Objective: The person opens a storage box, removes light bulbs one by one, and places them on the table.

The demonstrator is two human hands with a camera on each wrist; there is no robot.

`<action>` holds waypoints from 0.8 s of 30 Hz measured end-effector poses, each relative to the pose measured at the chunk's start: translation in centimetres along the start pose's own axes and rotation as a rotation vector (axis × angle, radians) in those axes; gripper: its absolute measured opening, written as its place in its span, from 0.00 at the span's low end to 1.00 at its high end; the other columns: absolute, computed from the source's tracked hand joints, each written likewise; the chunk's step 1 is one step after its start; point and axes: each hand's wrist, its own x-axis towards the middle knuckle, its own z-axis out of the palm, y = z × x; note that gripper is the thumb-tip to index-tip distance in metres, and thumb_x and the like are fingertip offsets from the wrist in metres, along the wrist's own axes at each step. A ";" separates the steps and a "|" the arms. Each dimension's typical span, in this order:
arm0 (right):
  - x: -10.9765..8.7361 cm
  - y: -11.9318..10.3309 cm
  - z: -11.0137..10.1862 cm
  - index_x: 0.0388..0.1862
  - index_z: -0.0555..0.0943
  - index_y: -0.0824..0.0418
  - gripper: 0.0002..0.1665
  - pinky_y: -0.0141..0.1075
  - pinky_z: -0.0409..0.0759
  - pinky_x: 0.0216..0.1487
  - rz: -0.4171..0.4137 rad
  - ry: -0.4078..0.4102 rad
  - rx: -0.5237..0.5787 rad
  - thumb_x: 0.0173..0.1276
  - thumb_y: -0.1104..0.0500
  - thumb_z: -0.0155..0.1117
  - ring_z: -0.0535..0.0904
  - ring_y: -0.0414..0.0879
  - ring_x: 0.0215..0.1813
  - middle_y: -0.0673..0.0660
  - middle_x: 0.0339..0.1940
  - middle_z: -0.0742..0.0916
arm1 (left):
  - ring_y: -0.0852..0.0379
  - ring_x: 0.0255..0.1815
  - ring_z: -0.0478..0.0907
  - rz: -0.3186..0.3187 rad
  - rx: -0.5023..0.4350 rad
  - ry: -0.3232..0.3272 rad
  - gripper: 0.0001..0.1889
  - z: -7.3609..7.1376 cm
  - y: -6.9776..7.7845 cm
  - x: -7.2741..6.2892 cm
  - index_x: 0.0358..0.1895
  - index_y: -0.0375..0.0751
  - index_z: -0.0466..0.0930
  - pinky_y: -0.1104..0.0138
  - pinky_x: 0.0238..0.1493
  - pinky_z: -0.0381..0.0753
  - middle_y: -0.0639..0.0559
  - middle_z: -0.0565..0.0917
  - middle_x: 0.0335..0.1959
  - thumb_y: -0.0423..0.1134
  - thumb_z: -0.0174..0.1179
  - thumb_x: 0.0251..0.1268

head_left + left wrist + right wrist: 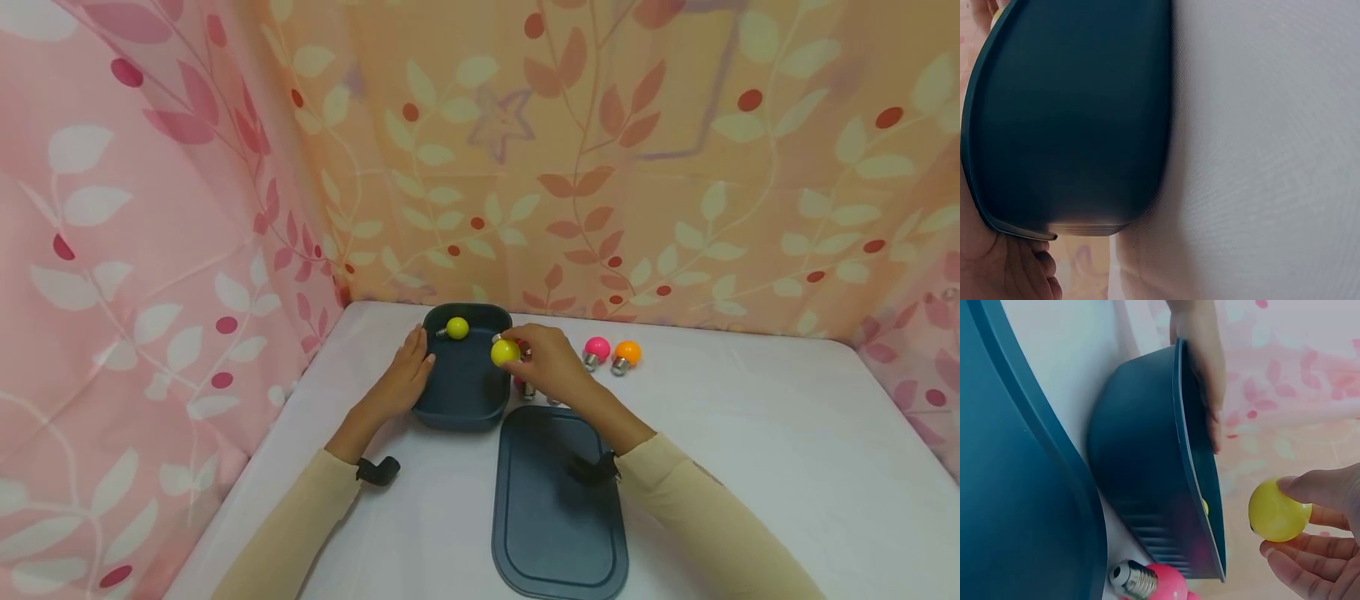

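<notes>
The right hand (551, 360) pinches a yellow bulb (506, 352) between thumb and fingertips, holding it in the air just above the right rim of the dark blue box (463, 392). In the right wrist view the bulb (1277, 510) sits at the very tips of the fingers (1300, 550), thumb on top and the other fingers curled beneath, so the round glass pokes out towards the box (1147, 494) rather than lying back in the palm.

The left hand (408, 375) lies flat against the box's left wall, fingers straight and resting along the rim. The left wrist view shows only the box wall (1072, 119) with a bit of that hand (1010, 272) at its lower edge.

A second yellow bulb (456, 327) lies inside the box at its far end. On the white table (750, 433), the box's flat lid (558, 500) lies just in front of it, under the right forearm. A pink bulb (596, 350) and an orange bulb (626, 354) lie side by side to the right of the right hand. Another pink bulb (1157, 582) lies close against the near side of the box, possibly touching it, though the angle makes this hard to tell
</notes>
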 end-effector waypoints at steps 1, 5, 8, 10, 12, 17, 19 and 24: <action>-0.3 0.0 -0.1 0.60 0.84 0.63 0.27 0.41 0.86 0.48 0.000 0.008 0.008 0.62 0.59 0.78 0.84 0.53 0.46 0.59 0.53 0.87 | 0.42 0.84 0.33 0.001 -0.005 0.000 0.33 0.0 0.0 -0.1 0.80 0.27 0.38 0.42 0.79 0.40 0.38 0.36 0.83 0.45 0.35 0.86; -1.2 0.4 -0.6 0.60 0.84 0.62 0.28 0.44 0.87 0.47 0.008 0.037 0.027 0.60 0.60 0.79 0.85 0.55 0.47 0.58 0.52 0.88 | 0.42 0.84 0.33 -0.003 -0.013 0.003 0.33 0.0 -0.1 -0.2 0.80 0.27 0.38 0.43 0.79 0.39 0.38 0.36 0.84 0.46 0.35 0.86; -1.9 0.8 -0.9 0.60 0.84 0.62 0.28 0.47 0.87 0.47 0.012 0.049 0.045 0.59 0.60 0.79 0.85 0.56 0.47 0.58 0.51 0.88 | 0.40 0.83 0.34 -0.004 -0.010 0.007 0.33 0.0 -0.1 -0.3 0.80 0.27 0.38 0.42 0.79 0.39 0.38 0.36 0.83 0.46 0.35 0.86; -2.5 1.1 -1.0 0.59 0.84 0.63 0.28 0.48 0.87 0.48 0.012 0.050 0.051 0.60 0.61 0.79 0.85 0.56 0.48 0.59 0.52 0.88 | 0.40 0.83 0.34 -0.005 -0.002 0.003 0.33 0.1 -0.2 -0.3 0.80 0.27 0.38 0.42 0.79 0.39 0.38 0.36 0.83 0.46 0.35 0.86; -3.1 1.4 -1.1 0.59 0.83 0.64 0.28 0.49 0.87 0.48 0.022 0.051 0.053 0.60 0.61 0.79 0.85 0.55 0.48 0.60 0.52 0.88 | 0.40 0.83 0.33 -0.008 0.001 -0.005 0.33 0.1 -0.2 -0.3 0.80 0.27 0.38 0.42 0.79 0.39 0.39 0.35 0.83 0.46 0.34 0.86; -4.7 2.1 -1.7 0.59 0.83 0.64 0.28 0.49 0.87 0.48 0.052 0.072 0.045 0.59 0.62 0.79 0.85 0.54 0.48 0.60 0.52 0.88 | 0.42 0.83 0.32 -0.010 -0.003 -0.010 0.33 0.1 0.0 -0.3 0.80 0.28 0.37 0.40 0.78 0.39 0.39 0.35 0.84 0.46 0.35 0.86; -5.3 2.4 -1.9 0.59 0.83 0.65 0.28 0.49 0.87 0.48 0.051 0.089 0.027 0.59 0.62 0.79 0.86 0.54 0.47 0.61 0.53 0.88 | 0.42 0.83 0.32 -0.011 -0.002 -0.009 0.33 0.0 0.1 -0.3 0.80 0.28 0.37 0.40 0.78 0.39 0.40 0.35 0.84 0.47 0.34 0.86; -6.3 3.0 -2.4 0.60 0.83 0.65 0.29 0.47 0.87 0.45 0.049 0.121 -0.011 0.59 0.61 0.79 0.87 0.55 0.47 0.61 0.53 0.88 | 0.43 0.83 0.32 -0.009 0.003 -0.006 0.34 -0.1 0.2 -0.2 0.80 0.29 0.37 0.41 0.78 0.40 0.40 0.35 0.84 0.48 0.33 0.86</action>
